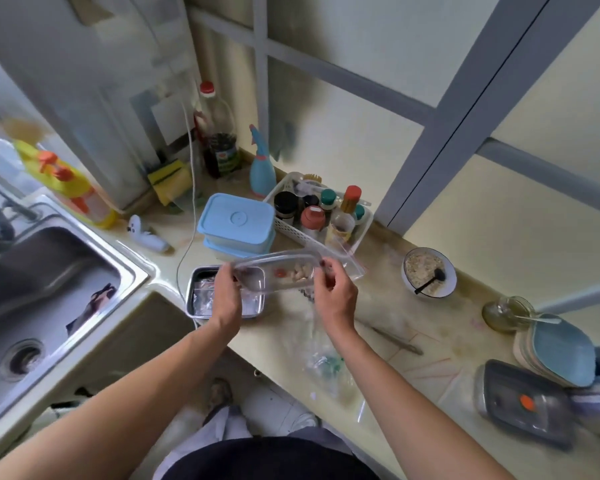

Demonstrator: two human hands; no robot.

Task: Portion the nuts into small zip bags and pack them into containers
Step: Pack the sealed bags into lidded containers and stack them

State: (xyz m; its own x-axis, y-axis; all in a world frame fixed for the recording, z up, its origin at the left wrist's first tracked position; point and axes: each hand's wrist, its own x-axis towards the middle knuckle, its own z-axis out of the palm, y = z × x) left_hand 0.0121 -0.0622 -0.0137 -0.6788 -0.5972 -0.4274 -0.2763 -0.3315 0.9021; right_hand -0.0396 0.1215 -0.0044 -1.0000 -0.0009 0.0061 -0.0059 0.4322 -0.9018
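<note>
Both hands hold a clear zip bag (278, 271) of nuts above the table (378, 306): left hand (226, 296) fingers pinch its left end, right hand (333, 292) fingers pinch its right, over a steel tray (201, 306).

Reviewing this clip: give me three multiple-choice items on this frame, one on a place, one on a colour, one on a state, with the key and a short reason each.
1. Where is the steel tray?
A. in the sink
B. on the counter under the left hand
C. on the blue plates

2. What colour are the lids of the stacked containers?
A. light blue
B. red
C. green

3. What is the state of the zip bag?
A. lying flat on the counter
B. held up between both hands, nuts inside
C. packed in a container

Key: B, the tray sits beside the sink edge; A, both lids are pale blue; B, the left hand and right hand pinch its ends.
</note>
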